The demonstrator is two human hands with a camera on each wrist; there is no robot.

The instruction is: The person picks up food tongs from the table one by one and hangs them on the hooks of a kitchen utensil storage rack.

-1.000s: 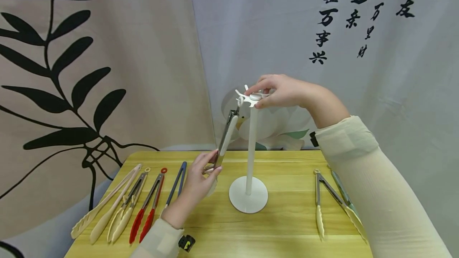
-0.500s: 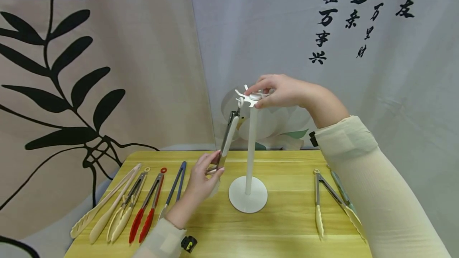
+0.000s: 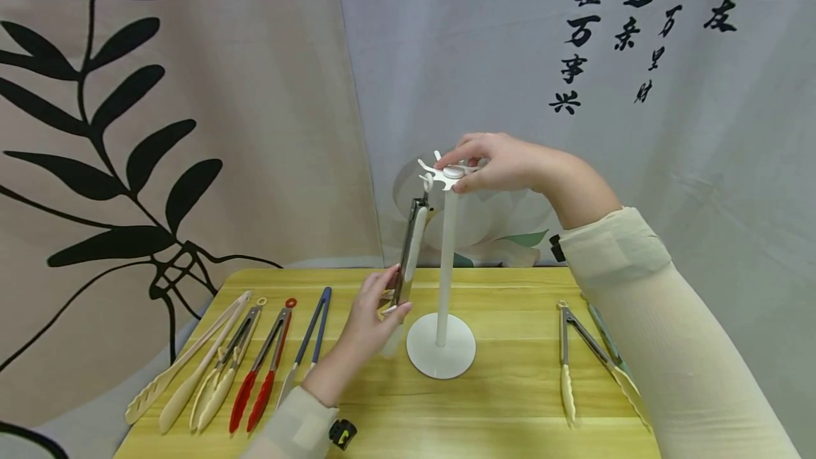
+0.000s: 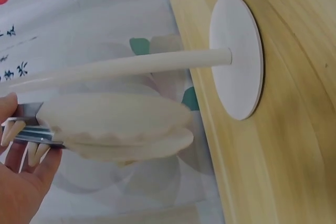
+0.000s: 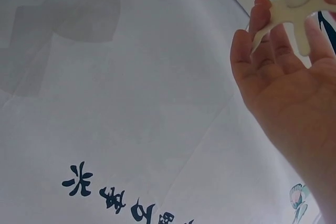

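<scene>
A white hook stand (image 3: 448, 261) rises from a round base, with curved hooks round its top. A pair of kitchen tongs (image 3: 410, 246) with cream scalloped heads (image 4: 115, 121) hangs at a slant, its ring on a left hook. My left hand (image 3: 372, 314) holds the tongs between thumb and fingers around the metal arms, low on the left of the post. Up at the top, my right hand (image 3: 503, 161) grips the stand's hooked crown (image 5: 294, 14) from above, fingers and thumb at its rim.
On the wooden table (image 3: 510, 388), several tongs lie at left: cream tongs (image 3: 185, 367), red-tipped tongs (image 3: 258, 381) and blue-handled tongs (image 3: 312, 338) among them. Cream-tipped tongs (image 3: 593, 346) and green-handled tongs (image 3: 608, 331) lie at right, partly behind the right sleeve. A printed curtain (image 3: 287, 126) hangs behind.
My left hand has moved a little to the right, swinging the lower end of the tongs closer to the post. The right hand and the stand have stayed put.
</scene>
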